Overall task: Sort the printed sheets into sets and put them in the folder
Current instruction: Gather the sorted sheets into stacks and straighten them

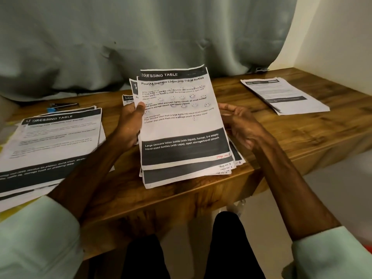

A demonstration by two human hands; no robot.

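Sheets (181,121) fanned, tilted up over middle of desk (302,133). Left hand (130,125) grips their left edge, thumb on top page. Right hand (239,123) fingers relaxed, holding nothing, beside right edge. Left pile (58,141), right pile (285,95) lie flat.

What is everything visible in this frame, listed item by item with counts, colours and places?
held stack: one, white sheets with black bands, table centre
left pile: one, white and black, table left
right pile: one, white and black, table far right
dark tool: one, black, behind left pile
table: one, brown wood, foreground
curtain: one, grey-green, behind table
sleeves: two, pale green, bottom corners
left hand: one, grips held stack's left edge
right hand: one, fingers relaxed beside stack's right edge
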